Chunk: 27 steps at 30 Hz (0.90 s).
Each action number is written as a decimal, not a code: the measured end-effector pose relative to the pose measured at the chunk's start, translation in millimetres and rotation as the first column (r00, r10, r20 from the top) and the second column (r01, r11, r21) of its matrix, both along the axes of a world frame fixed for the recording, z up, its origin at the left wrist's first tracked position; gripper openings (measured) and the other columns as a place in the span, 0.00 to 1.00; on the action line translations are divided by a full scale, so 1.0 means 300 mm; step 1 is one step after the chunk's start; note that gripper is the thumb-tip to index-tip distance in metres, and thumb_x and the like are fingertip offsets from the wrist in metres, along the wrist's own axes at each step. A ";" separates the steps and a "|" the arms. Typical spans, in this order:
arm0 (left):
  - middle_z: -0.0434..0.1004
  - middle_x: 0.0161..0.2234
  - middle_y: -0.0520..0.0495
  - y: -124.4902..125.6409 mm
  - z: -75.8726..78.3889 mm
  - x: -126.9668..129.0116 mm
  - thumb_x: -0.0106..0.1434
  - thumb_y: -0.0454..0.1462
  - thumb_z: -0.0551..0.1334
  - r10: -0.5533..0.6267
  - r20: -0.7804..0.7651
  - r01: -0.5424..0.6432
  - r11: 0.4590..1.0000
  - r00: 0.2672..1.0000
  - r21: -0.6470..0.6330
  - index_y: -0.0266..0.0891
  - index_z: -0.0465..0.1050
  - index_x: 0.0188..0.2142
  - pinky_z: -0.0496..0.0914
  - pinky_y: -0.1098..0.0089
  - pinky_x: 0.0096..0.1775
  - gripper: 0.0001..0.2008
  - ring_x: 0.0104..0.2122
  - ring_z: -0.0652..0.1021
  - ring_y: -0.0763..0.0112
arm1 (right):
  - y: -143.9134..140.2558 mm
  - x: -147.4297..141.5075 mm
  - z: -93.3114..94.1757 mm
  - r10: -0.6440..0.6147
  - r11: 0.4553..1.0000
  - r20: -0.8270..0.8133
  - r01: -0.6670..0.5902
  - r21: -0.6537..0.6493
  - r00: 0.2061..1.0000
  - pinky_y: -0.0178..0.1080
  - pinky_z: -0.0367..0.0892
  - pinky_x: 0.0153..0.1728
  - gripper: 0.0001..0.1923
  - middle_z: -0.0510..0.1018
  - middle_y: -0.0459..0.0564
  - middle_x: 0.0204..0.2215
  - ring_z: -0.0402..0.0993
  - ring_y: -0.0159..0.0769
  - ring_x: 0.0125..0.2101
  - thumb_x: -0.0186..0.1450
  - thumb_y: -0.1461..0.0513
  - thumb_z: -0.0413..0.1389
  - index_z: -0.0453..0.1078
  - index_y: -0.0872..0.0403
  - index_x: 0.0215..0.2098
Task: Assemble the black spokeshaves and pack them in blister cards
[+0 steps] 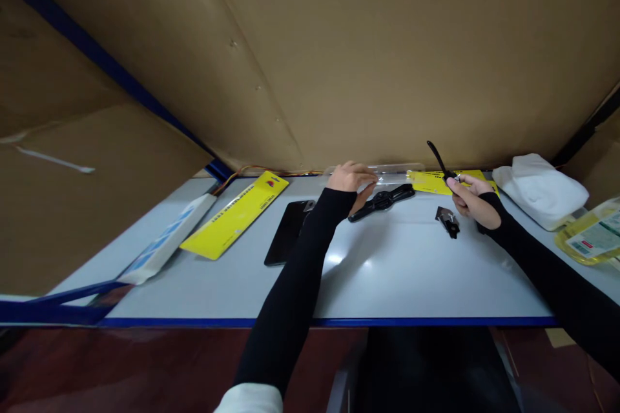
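My left hand (352,179) is at the back of the table, its fingers closed on a long clear plastic package shell (400,173). Just in front of it lies a black wristwatch (385,200), stretched out on the table. My right hand (472,195) grips another black wristwatch (450,177) between thumb and fingers, one strap end pointing up and left. Below that hand sits a small clear packet with black parts (448,222). A yellow printed card (426,182) lies behind the right hand, partly covered by it.
Left of my left forearm are a black phone (285,232), a long yellow card (237,214) and a white power strip (169,239). At the right stand a white cloth bundle (540,190) and a bottle of yellow liquid (591,232). A brown board (339,58) rises behind the table.
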<state>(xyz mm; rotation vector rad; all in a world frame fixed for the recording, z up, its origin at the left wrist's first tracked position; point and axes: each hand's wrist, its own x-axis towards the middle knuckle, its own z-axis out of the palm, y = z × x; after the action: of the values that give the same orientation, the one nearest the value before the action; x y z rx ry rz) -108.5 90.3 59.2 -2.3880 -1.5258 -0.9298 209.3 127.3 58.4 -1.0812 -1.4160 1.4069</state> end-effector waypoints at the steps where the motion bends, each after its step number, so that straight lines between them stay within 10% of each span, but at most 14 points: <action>1: 0.88 0.44 0.45 -0.009 0.002 0.036 0.68 0.40 0.65 -0.029 -0.023 0.031 0.997 0.999 0.077 0.45 0.86 0.39 0.71 0.55 0.47 0.09 0.42 0.81 0.57 | 0.016 -0.004 0.006 0.001 1.000 0.006 -0.001 0.016 1.000 0.30 0.42 0.11 0.39 0.57 0.31 0.12 0.47 0.21 0.11 0.46 0.33 0.72 0.59 0.48 0.33; 6: 0.88 0.45 0.45 -0.062 -0.046 0.228 0.69 0.33 0.64 -0.197 -0.145 0.233 0.923 0.970 0.307 0.45 0.83 0.43 0.67 0.52 0.46 0.08 0.46 0.80 0.56 | 0.045 0.048 -0.013 -0.004 0.999 0.078 0.001 0.037 0.997 0.31 0.39 0.10 0.34 0.59 0.33 0.11 0.48 0.22 0.09 0.49 0.41 0.76 0.60 0.48 0.31; 14: 0.86 0.47 0.44 -0.099 -0.088 0.308 0.67 0.37 0.68 -0.332 0.022 0.315 0.911 0.943 0.266 0.44 0.82 0.42 0.74 0.55 0.47 0.04 0.48 0.78 0.57 | 0.027 0.118 -0.015 0.237 0.963 -0.160 -0.254 -0.095 0.958 0.31 0.40 0.10 0.25 0.51 0.29 0.10 0.39 0.21 0.11 0.55 0.54 0.73 0.59 0.49 0.27; 21: 0.81 0.56 0.37 -0.130 0.017 0.252 0.65 0.51 0.68 -0.114 0.424 0.198 0.967 0.898 -0.159 0.42 0.78 0.57 0.74 0.54 0.55 0.25 0.56 0.79 0.51 | -0.015 0.173 0.060 0.368 0.921 -0.271 -0.390 -0.029 0.890 0.32 0.38 0.12 0.19 0.49 0.29 0.13 0.35 0.22 0.12 0.59 0.56 0.67 0.58 0.47 0.31; 23: 0.86 0.45 0.38 -0.130 0.009 0.247 0.64 0.51 0.69 -0.084 0.476 0.304 0.861 0.875 -0.407 0.41 0.82 0.51 0.78 0.59 0.45 0.22 0.45 0.84 0.54 | -0.026 0.182 0.068 0.420 0.899 -0.240 -0.437 -0.020 0.875 0.32 0.38 0.13 0.21 0.50 0.28 0.13 0.35 0.22 0.12 0.58 0.54 0.68 0.58 0.47 0.32; 27: 0.85 0.30 0.40 -0.144 -0.045 0.269 0.58 0.47 0.75 -0.010 0.547 0.489 0.460 0.837 -0.741 0.38 0.83 0.38 0.78 0.64 0.30 0.15 0.28 0.85 0.58 | -0.039 0.181 0.074 0.479 0.875 -0.102 -0.484 -0.025 0.872 0.31 0.39 0.14 0.25 0.55 0.29 0.13 0.41 0.20 0.11 0.56 0.52 0.71 0.58 0.48 0.31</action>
<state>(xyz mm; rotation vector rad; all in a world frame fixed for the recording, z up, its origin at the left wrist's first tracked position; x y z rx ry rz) -27.9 47.1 45.8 -3.3750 -2.2789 -0.9982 263.6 115.7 80.5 -0.6991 -1.6613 1.8263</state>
